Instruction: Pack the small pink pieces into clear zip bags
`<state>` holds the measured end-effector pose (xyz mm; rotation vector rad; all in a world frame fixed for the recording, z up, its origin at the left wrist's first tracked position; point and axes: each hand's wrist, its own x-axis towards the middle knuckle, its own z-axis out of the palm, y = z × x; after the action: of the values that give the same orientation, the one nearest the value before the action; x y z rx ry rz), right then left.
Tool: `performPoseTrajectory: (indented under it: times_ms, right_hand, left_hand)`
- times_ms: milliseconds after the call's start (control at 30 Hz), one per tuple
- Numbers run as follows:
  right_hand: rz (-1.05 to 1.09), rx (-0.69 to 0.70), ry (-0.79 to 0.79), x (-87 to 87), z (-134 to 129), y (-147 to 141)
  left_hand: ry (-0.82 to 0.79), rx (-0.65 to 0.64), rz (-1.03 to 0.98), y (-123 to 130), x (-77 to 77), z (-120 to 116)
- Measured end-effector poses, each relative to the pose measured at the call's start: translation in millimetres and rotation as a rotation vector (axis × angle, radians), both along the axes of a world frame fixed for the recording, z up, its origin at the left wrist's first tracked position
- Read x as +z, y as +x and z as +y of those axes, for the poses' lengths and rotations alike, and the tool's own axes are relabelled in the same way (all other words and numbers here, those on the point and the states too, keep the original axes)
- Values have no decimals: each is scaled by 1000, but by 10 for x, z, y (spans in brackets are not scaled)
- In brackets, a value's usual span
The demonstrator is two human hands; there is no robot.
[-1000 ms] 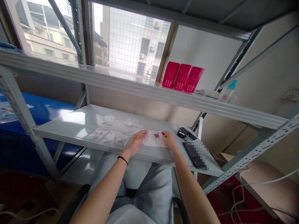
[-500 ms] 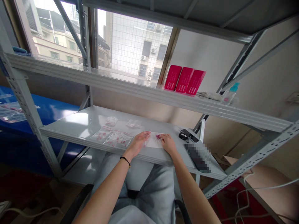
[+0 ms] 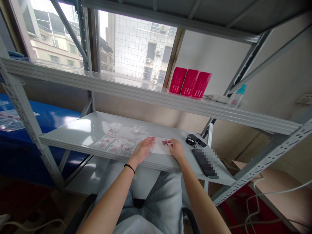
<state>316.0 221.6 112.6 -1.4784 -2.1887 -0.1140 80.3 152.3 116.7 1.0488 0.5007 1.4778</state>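
Note:
On the pale grey steel shelf (image 3: 73, 131) lies a white paper sheet (image 3: 159, 149) under a clear plastic bag (image 3: 161, 146) holding small pink pieces (image 3: 165, 142). My left hand (image 3: 143, 149) reaches it from the left, and my right hand (image 3: 175, 149) from the right. Fingertips of both rest at the bag's sides; any pinch is too small to tell. Further left lie several more clear bags (image 3: 123, 145) with pink pieces. Beyond them are two smaller bags (image 3: 138, 129).
To the right, a black phone (image 3: 197, 140), black earbuds (image 3: 190, 141) and a blurred-out phone (image 3: 204, 162) lie on the shelf. Overhead runs an upper shelf (image 3: 122, 86) bearing pink boxes (image 3: 190, 83) and a spray bottle (image 3: 236, 99). A blue table (image 3: 29, 130) stands left.
My view has shifted slightly. Both hands stay at the sides of the bag, with little visible movement.

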Motion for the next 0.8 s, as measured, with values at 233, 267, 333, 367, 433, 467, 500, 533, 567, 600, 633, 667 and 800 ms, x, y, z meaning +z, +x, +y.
performPoseTrajectory:
  times_ms: [233,267,333,367,433,467,500,533,567,600,633,667,800]
  right_hand:
    - [-91,144,-81,101,88,24]
    - [-103,157,-89,118,100,16]
    - [-122,169,-99,149,123,-2]
    - [-132,172,-104,162,134,-11]
    - [-154,175,-116,182,156,-24]
    - [-165,175,-122,191,166,-29]
    - [-176,175,-128,198,177,-33]
    - [-186,173,-132,204,187,-35]
    - [-195,172,-137,210,197,-36]
    - [-203,171,-142,215,206,-36]
    - [-211,170,-147,220,215,-34]
    - [-217,171,-152,225,222,-32]
    - [-236,176,-168,237,247,-18]
  left_hand:
    - [-2,-14,-16,2,-1,0]
    - [-1,-13,-17,1,-2,1]
    - [4,-13,-19,-2,-5,4]
    - [4,-15,-18,-3,-8,6]
    - [1,-23,-15,-5,-13,9]
    - [-4,-26,-13,-5,-15,9]
    - [-8,-26,-13,-5,-16,9]
    - [-11,-25,-15,-5,-17,8]
    - [-11,-22,-19,-4,-16,7]
    - [-11,-21,-24,-2,-15,5]
    - [-12,-21,-30,0,-12,3]
    - [-14,-24,-35,1,-8,1]
    - [-25,-38,-44,8,17,-11]
